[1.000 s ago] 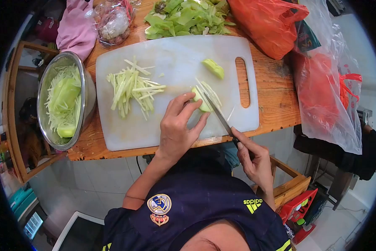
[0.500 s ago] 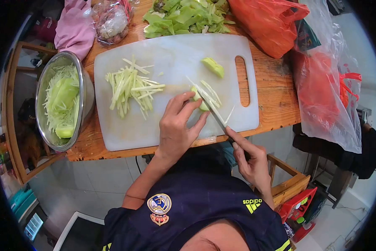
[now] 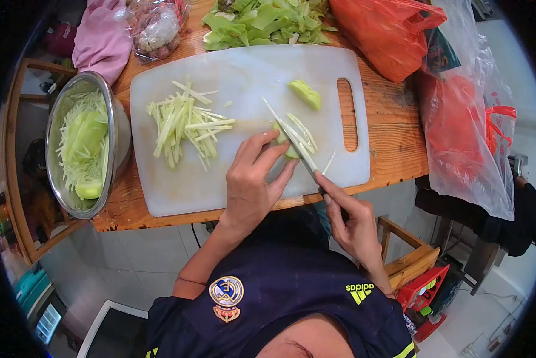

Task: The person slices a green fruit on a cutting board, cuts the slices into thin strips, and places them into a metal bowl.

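Note:
My left hand (image 3: 255, 174) has its fingertips curled down on a pale green vegetable piece (image 3: 290, 151), pinning it to the white cutting board (image 3: 250, 71). Most of that piece is hidden by the fingers and blade. In my right hand (image 3: 354, 224) is a knife (image 3: 292, 136), its handle gripped and its blade lying right against the piece beside my left fingertips. Thin cut strips (image 3: 302, 130) lie just right of the blade. Farther up the board rests another green chunk (image 3: 304, 95). A pile of cut sticks (image 3: 184, 126) covers part of the board's left side.
A metal bowl (image 3: 120, 140) of shreds and green pieces stands left of the board. Behind are green peelings (image 3: 265, 24), a pink cloth (image 3: 102, 39) and a clear bag (image 3: 156, 30). A red plastic bag (image 3: 387, 36) and clear plastic bags (image 3: 459, 131) lie at right.
The knife has shifted slightly toward the far left, its tip now farther up the board, and my right hand has moved with it. My left hand stays nearly still on the piece.

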The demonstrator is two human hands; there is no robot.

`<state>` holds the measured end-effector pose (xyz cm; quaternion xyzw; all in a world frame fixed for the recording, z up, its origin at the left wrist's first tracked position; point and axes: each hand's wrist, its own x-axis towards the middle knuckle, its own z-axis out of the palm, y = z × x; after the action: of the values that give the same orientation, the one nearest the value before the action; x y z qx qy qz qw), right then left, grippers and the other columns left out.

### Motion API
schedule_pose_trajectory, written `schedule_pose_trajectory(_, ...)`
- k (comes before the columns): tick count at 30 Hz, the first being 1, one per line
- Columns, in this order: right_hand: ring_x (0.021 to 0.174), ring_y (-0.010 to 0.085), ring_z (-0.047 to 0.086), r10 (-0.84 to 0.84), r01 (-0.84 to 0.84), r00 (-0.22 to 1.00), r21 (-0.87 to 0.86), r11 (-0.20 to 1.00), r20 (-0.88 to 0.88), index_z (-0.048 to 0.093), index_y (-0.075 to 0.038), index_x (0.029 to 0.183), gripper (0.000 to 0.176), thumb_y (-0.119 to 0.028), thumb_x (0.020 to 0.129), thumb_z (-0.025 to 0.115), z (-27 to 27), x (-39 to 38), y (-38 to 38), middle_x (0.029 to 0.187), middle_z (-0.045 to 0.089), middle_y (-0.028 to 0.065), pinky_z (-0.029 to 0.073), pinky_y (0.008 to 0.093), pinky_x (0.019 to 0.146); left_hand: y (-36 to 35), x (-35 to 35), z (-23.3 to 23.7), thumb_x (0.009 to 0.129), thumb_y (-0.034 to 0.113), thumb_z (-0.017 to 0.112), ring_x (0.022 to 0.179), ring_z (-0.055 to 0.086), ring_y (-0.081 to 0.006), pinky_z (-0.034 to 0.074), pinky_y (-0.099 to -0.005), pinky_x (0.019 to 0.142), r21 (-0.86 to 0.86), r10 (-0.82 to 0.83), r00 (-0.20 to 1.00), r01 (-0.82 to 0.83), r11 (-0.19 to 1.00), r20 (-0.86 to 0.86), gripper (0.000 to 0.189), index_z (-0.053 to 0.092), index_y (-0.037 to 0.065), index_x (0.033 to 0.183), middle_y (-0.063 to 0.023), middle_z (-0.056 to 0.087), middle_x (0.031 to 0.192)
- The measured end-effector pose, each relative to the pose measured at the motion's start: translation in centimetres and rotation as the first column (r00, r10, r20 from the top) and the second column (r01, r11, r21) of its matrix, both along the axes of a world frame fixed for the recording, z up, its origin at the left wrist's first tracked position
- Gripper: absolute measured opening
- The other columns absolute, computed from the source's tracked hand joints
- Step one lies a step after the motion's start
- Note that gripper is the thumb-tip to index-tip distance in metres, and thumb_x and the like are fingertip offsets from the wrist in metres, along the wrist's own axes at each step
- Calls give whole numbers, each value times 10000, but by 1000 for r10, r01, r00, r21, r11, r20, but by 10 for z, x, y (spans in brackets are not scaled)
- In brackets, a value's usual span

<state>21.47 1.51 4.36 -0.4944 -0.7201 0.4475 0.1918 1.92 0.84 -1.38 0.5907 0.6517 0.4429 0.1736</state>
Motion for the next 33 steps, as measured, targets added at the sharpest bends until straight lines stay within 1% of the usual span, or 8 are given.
schedule_pose_trajectory(4,623,117,527,2,-2,1000,-12,1000,-29,604,-86,1391,464,59,952,569,-14,-9,9,707,585,146,465,269,630,-1,0,0,733,55,847,960,678,-264,564,-356,829,-6,0,1000,0,1000,4,322,743,20,1037,-120,665,1167)
schedule_pose_trajectory(7,634,100,513,4,-3,1000,-65,998,12,602,-85,1393,453,51,964,557,-6,-4,6,725,601,142,455,262,620,-1,0,-2,735,55,850,958,681,-259,566,-353,823,-6,11,1000,-11,1000,23,323,745,22,1039,-117,668,1165)
schedule_pose_trajectory(12,632,70,462,-109,107,994,-244,964,5,624,-95,1376,419,22,980,552,1,28,-21,741,633,109,444,259,599,-1,1,-2,737,49,852,954,685,-251,569,-346,824,8,25,999,-25,1000,31,333,748,31,1053,-110,676,1160)
schedule_pose_trajectory(16,632,52,453,-199,199,979,-405,892,43,640,-106,1363,392,-11,994,551,12,43,-21,727,625,77,441,254,589,-2,2,-4,738,40,848,968,687,-246,571,-342,835,18,22,999,-23,1000,25,332,752,33,1055,-107,682,1174)
schedule_pose_trajectory(19,632,47,444,-215,198,977,-351,915,-10,641,-110,1365,387,-26,999,551,16,37,-16,714,603,57,436,251,577,-2,1,-3,740,37,844,982,689,-246,572,-342,845,14,25,999,-26,1000,39,326,754,32,1053,-107,684,1182)
schedule_pose_trajectory(22,623,52,436,-141,133,990,-219,967,-20,640,-112,1366,400,-7,989,559,13,26,-11,712,593,64,426,248,568,-2,2,-3,742,33,840,989,690,-249,574,-344,852,11,26,999,-27,1000,36,324,754,29,1055,-107,684,1185)
schedule_pose_trajectory(25,564,32,359,-82,68,994,-176,982,-68,610,-45,1390,369,-22,1034,514,7,17,-8,641,438,-61,318,211,520,-3,2,-4,741,31,839,991,691,-252,576,-348,853,14,27,999,-27,1000,23,329,753,26,1058,-109,684,1182)
schedule_pose_trajectory(33,585,37,353,-65,60,997,-126,990,-33,610,-49,1391,379,-6,1027,512,5,10,-9,648,424,-61,315,210,533,-2,0,-4,739,34,842,1004,687,-262,577,-351,854,15,19,999,-20,1000,26,329,756,30,1056,-116,682,1171)
